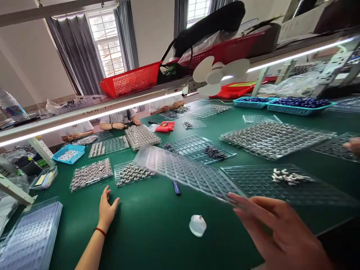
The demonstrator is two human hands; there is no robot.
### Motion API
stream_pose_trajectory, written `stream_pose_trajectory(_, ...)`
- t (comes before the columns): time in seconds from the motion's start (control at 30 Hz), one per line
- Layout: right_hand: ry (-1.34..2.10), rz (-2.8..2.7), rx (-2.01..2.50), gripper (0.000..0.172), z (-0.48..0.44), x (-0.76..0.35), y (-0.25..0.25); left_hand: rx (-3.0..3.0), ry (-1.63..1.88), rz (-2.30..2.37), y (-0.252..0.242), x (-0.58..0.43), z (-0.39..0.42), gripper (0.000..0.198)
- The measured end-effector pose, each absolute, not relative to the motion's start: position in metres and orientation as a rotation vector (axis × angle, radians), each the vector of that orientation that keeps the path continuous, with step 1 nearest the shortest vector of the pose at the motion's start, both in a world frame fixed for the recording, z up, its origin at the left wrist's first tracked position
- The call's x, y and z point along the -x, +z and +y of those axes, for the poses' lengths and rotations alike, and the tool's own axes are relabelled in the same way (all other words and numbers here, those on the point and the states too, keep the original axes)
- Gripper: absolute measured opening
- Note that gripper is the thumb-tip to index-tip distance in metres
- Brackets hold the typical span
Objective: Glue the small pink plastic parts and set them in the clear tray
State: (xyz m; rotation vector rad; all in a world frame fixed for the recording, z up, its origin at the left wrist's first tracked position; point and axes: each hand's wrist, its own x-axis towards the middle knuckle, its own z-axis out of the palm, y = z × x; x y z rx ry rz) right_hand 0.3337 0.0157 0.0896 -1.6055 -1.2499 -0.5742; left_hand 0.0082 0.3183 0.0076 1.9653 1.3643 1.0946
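Observation:
My right hand (pixel 281 225) pinches the near corner of a clear plastic blister tray (pixel 185 170), which is tilted in the air above the green table. No parts show in its pockets. My left hand (pixel 107 208) reaches over the table with fingers apart and holds nothing; a red band circles its wrist. Just beyond it lies a tray filled with small pale parts (pixel 91 173), with a second, partly filled tray (pixel 133 173) to its right. Below the lifted tray are a small white round object (pixel 197 225) and a dark blue stick-like item (pixel 176 188).
Stacked clear trays (pixel 33 236) stand at the left edge. A tray with loose white parts (pixel 289 176) lies right, near a large full tray (pixel 275 138). Blue baskets (pixel 302 107) hold dark parts. A white fan (pixel 216 73) hangs from the lit shelf. Co-workers' hands (pixel 119 125) are across the table.

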Motion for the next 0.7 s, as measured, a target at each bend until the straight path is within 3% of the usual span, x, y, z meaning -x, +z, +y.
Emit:
stream_pose_trajectory(0.23,-0.820,-1.227,1.862,0.028,0.002,-0.351,0.015,-2.027,1.077,1.366,0.013,-0.002,0.311,0.063)
stream_pose_trajectory(0.43,-0.876,-1.063,2.039,0.028,-0.007,-0.349,-0.004,-2.203,1.210,1.275,0.018,-0.015,0.286,0.044)
stream_pose_trajectory(0.53,-0.838,-1.056,2.074,0.030,-0.008,-0.347,-0.009,-2.484,1.222,0.857,0.022,-0.044,0.250,0.026)
stream_pose_trajectory(0.7,-0.663,-1.197,2.117,0.038,-0.014,-0.343,-0.011,-2.712,1.154,0.201,0.055,-0.101,0.193,0.028)
